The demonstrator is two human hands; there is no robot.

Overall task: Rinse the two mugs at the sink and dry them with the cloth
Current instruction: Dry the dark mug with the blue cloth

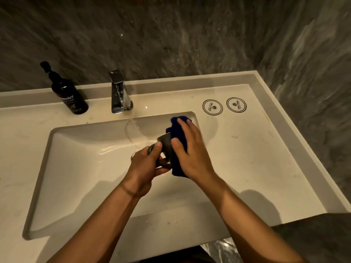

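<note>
I am holding the dark mug (164,144) over the sink (79,168), tilted, mouth toward upper right, left hand (146,168) clamped on its handle, right hand (190,149) pressing the blue cloth (180,128) against it, pale desk (247,149) and grey marbled wall (171,35) surrounding.
</note>
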